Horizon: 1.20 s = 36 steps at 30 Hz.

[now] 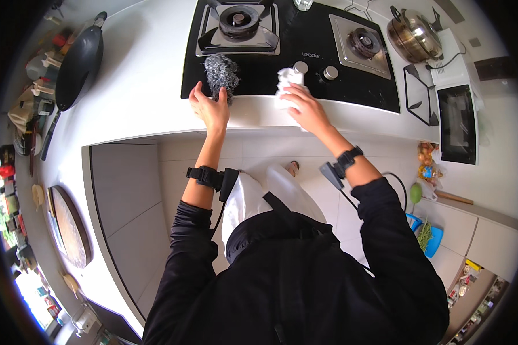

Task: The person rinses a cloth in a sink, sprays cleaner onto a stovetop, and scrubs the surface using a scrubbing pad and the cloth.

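At the front left of a black glass gas hob [293, 34], a grey steel-wool scourer [221, 72] lies against my left hand [211, 110]. That hand's thumb touches the scourer's lower end and its fingers are spread; whether it grips the scourer is unclear. My right hand [304, 105] rests on a crumpled white cloth or paper towel [290, 84] at the hob's front edge, beside a silver control knob [301, 67]. A second knob [330, 73] is to its right. The left burner [238, 21] has its pan support on; the right burner [364, 43] has none around it.
On the counter's left are a black wok [80, 69] and a round wooden chopping board [71, 228]. To the right stand a lidded steel pot [414, 36], a removed pan support [418, 97] and a white microwave oven [457, 125]. A blue basket [434, 241] with green vegetables sits lower right.
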Motion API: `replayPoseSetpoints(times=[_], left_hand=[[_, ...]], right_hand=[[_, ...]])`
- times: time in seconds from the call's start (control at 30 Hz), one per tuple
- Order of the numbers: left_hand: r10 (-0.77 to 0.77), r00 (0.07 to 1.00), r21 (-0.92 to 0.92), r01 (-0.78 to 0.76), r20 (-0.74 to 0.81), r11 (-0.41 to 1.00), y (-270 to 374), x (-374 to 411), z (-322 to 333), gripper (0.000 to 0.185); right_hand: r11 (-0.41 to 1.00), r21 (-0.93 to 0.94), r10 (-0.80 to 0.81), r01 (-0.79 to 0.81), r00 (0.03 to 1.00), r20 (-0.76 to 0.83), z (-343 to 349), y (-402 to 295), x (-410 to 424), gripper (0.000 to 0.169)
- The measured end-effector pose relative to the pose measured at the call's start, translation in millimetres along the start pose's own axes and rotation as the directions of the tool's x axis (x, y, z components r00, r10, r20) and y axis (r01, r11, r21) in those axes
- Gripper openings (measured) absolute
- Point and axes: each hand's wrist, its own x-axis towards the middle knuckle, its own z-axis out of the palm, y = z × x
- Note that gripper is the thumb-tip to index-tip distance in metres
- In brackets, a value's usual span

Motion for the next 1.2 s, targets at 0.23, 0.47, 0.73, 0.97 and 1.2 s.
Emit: replayPoseSetpoints(times=[0.23,0.47,0.73,0.97,1.2], left_hand=[[0.522,0.852,0.054,-0.523,0.029,0.851,51.0,-23.1,-1.7,0.053],[0.699,0.694,-0.216,-0.666,0.172,0.714,102.5,-68.8,45.8,0.044],[0.745,0.603,-0.385,-0.639,0.286,0.666,160.5,-128.0,108.3,0.039],[0.646,0.607,-0.142,-0.669,0.462,0.73,191.8,-175.1,203.4,0.043],[0.503,0.699,0.215,-0.668,0.509,0.712,188.9,-189.6,252.3,0.066]], right_hand=[[0.937,-0.053,0.297,-0.346,0.866,-0.402,-34.8,55.3,-61.8,0.025],[0.991,0.102,0.103,-0.086,0.978,-0.181,14.9,-2.3,4.5,0.039],[0.997,0.024,0.073,-0.069,0.968,-0.24,-77.8,110.5,-71.2,0.041],[0.906,-0.07,0.384,-0.417,0.881,-0.277,-165.4,240.4,-142.3,0.047],[0.822,-0.011,0.467,-0.569,0.686,-0.558,-117.7,284.0,-65.3,0.049]])
